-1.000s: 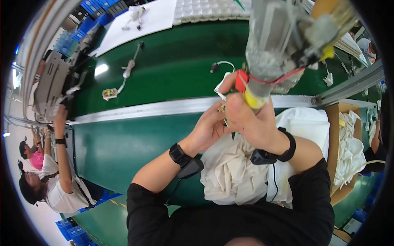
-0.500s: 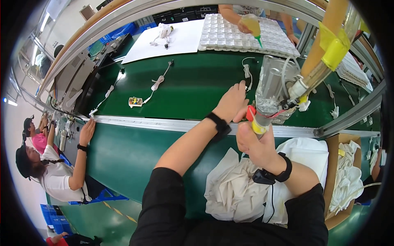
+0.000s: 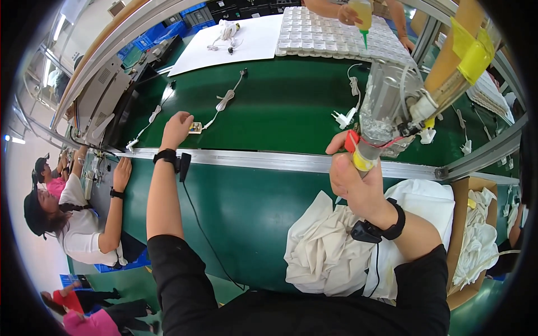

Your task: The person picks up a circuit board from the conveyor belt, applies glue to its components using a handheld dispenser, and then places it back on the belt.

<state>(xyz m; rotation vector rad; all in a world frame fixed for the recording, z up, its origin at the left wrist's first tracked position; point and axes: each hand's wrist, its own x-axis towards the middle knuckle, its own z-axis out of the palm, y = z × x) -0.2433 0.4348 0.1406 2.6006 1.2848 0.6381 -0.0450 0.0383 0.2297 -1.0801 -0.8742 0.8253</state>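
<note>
My left hand (image 3: 178, 130) reaches over the metal rail, its fingers curled closed at the left end of a small open white adapter housing (image 3: 195, 127) with a circuit board inside. The hand partly hides it. A white bundled cord (image 3: 225, 101) runs from it toward the far right. My right hand (image 3: 358, 185) is wrapped round the handle of a dispensing tool with a red trigger (image 3: 352, 141), yellow tape and a clear plastic container (image 3: 386, 95). Just left of that container, a white plug adapter (image 3: 344, 117) with its cord lies on the green belt.
Crumpled off-white cloth (image 3: 325, 246) lies before me, beside a cardboard box (image 3: 458, 224) of cloths. Across the belt, another person's hand (image 3: 348, 15) holds a yellowish squeeze bottle over a white tray grid (image 3: 314, 33). A metal rail (image 3: 269, 159) crosses the bench. Co-workers sit at left.
My left hand has left the white plug adapter by the tool and moved far left to the open housing. My right hand keeps the tool. The other person's bottle now points more upright.
</note>
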